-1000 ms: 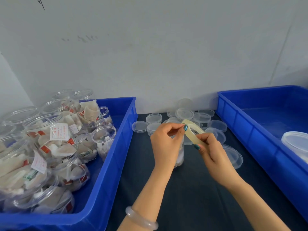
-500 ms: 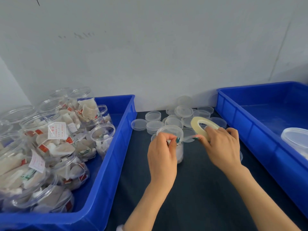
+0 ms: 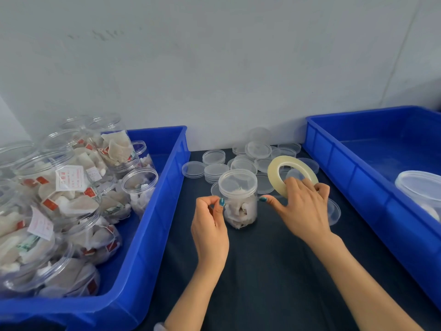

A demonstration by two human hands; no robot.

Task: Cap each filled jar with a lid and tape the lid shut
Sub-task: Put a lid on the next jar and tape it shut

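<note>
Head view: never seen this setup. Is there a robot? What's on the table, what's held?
No machine here: a person's two bare hands, filmed by a camera on their head looking down. On the dark table stands a filled jar with its lid on, loose lids behind it. The left bin holds more filled jars; the right bin sits opposite. The right hand holds a tape roll. The left hand curls at the jar's side; whether it pinches tape is unclear.

Bright even light, soft shadows, wide-angle bending at edges, slight softness
</note>
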